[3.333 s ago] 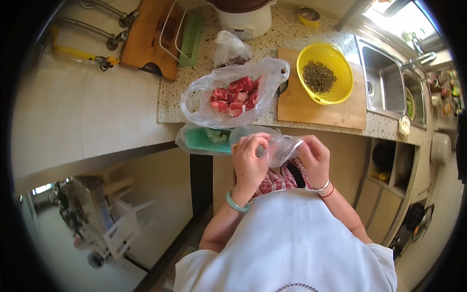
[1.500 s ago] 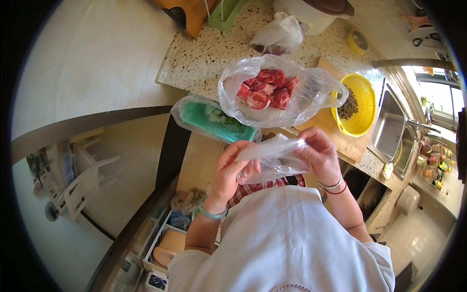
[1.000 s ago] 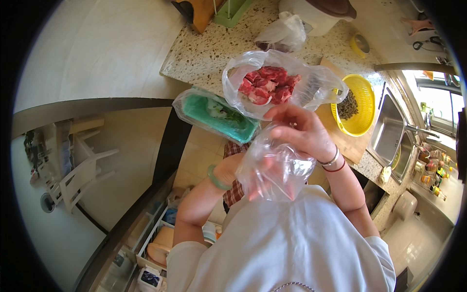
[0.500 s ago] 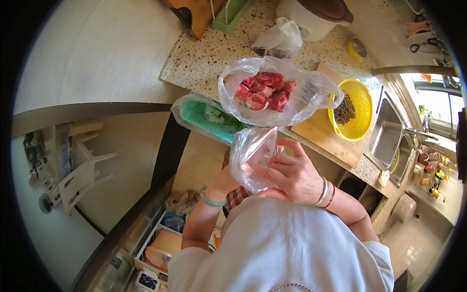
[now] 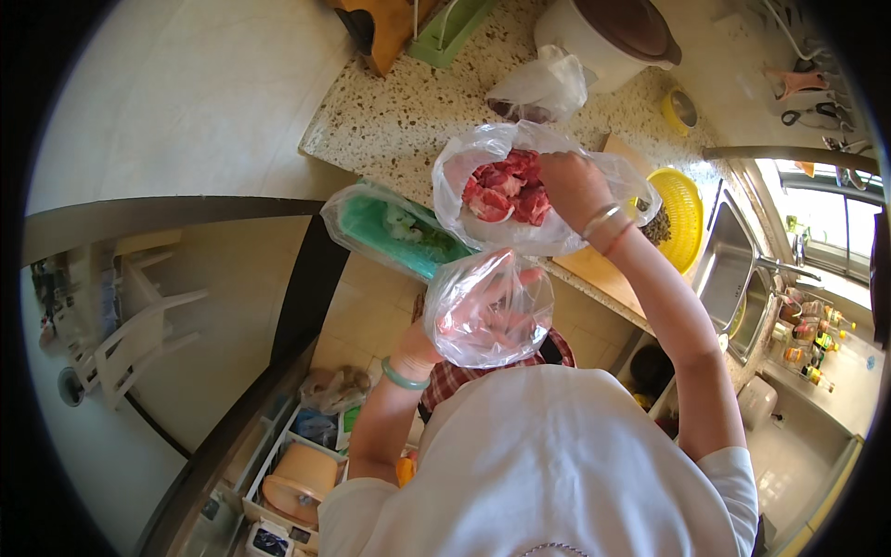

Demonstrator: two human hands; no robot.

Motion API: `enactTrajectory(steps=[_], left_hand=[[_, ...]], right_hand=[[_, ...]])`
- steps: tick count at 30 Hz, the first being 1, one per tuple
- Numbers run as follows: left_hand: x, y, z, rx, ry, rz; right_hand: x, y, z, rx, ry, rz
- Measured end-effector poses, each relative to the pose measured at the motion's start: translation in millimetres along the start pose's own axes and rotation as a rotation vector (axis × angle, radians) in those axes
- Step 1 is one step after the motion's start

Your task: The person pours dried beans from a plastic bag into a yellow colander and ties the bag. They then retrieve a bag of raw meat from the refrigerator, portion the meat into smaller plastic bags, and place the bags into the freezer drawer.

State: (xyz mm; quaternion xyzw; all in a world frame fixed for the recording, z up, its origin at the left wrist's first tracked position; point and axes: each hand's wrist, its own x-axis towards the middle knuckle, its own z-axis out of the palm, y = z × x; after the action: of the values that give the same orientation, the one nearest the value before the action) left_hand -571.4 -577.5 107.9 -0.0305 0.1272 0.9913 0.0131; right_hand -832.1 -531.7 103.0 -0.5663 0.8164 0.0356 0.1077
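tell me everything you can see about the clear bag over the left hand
The clear plastic bag is thin, crinkled and glossy, and see-through enough to show the left hand inside it, fingers spread, so it sits like a loose glove. Its open end gathers near the wrist, just above a green bangle. It looks empty apart from the hand. It is held up in front of the chest, below the larger bag of red meat pieces, which the right hand reaches into.

Yellow colander (image 5: 685, 215) beside steel sink (image 5: 735, 278), white pot (image 5: 605, 39), green tray (image 5: 401, 227) on speckled counter (image 5: 408, 116)
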Motion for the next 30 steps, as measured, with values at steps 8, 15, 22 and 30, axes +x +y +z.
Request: enactTrajectory(steps=[8,15,22,30], left_hand=[[-5.8,3.0,-6.9,-0.074,0.000,0.009],[-10.7,6.5,-8.5,-0.088,-0.006,0.020],[-7.7,6.0,-6.1,-0.151,0.054,-0.010],[-10.0,0.3,-11.3,-0.182,0.028,0.047]], right_hand=[[41.3,-3.6,46.6,-0.117,-0.132,0.015],[54.8,6.0,69.8,-0.082,-0.201,0.086],[63.4,29.7,105.4,0.025,-0.174,0.170],[47.8,6.0,50.2,0.126,-0.038,0.186]])
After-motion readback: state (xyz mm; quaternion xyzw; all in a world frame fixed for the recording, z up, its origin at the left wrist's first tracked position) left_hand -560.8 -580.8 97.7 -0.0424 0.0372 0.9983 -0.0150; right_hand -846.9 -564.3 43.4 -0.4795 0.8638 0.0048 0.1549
